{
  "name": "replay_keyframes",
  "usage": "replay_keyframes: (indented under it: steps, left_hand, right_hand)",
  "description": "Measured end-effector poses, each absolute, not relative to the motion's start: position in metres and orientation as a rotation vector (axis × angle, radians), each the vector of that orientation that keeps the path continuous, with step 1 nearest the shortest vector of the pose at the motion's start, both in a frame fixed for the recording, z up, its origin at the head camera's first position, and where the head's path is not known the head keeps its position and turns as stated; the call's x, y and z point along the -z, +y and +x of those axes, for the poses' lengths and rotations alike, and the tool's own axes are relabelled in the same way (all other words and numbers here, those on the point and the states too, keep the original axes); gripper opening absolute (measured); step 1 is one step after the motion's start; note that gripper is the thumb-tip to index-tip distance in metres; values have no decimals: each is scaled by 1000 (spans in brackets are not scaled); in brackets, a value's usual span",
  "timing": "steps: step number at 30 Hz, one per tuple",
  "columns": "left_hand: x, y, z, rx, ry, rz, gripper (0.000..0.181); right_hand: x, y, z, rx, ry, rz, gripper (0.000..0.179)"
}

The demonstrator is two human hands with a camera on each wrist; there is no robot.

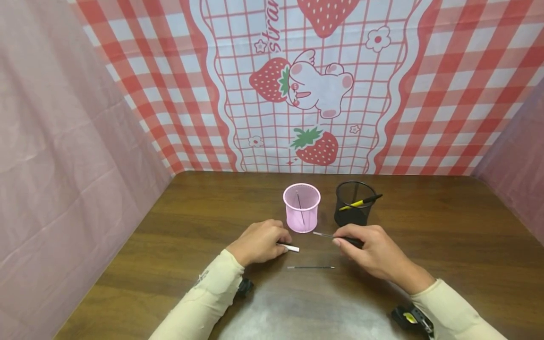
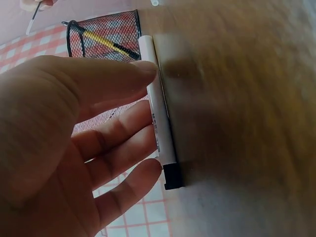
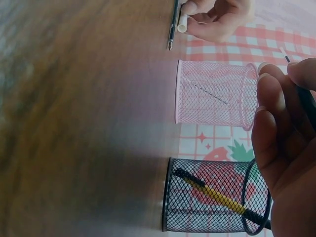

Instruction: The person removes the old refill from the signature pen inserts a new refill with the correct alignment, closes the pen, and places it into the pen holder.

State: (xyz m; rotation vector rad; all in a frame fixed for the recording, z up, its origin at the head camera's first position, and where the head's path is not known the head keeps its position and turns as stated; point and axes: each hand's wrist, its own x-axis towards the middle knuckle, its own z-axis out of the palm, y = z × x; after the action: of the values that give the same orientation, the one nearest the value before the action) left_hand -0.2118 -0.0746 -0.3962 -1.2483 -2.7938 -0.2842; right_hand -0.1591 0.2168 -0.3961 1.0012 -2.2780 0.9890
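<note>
My left hand [image 1: 263, 241] pinches a white pen barrel [image 2: 157, 111] with a black end, low over the table. Its other end looks hollow in the right wrist view. Between the thumb and fingers of my right hand [image 1: 376, 250] is a black pen section [image 1: 354, 242], with a thin refill [image 1: 324, 234] sticking out to the left. Another pen refill [image 1: 311, 267] lies on the table between the hands, nearer to me. Just beyond the left hand stands a pink mesh cup [image 1: 301, 221] with a refill [image 1: 301, 208] leaning inside.
Right of the pink cup is a black mesh cup [image 1: 350, 218], behind my right hand, holding a yellow and black pen [image 1: 359, 203]. Both stand on the brown wooden table [image 1: 204, 212]. A red checked cloth [image 1: 187, 94] hangs behind it, and a pink curtain [image 1: 76, 165] at left.
</note>
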Motion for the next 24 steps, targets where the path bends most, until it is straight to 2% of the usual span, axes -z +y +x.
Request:
replay_keyframes:
  steps: [7,24]
  left_hand:
    - [397,-75,-213,219,-2791,-1252,3]
    - [397,-75,-214,149,-2729,-1267,5]
  right_hand:
    - [395,217,-160,-964,-2282,997,23]
    - [395,217,-161,-990,-2287,1003,24]
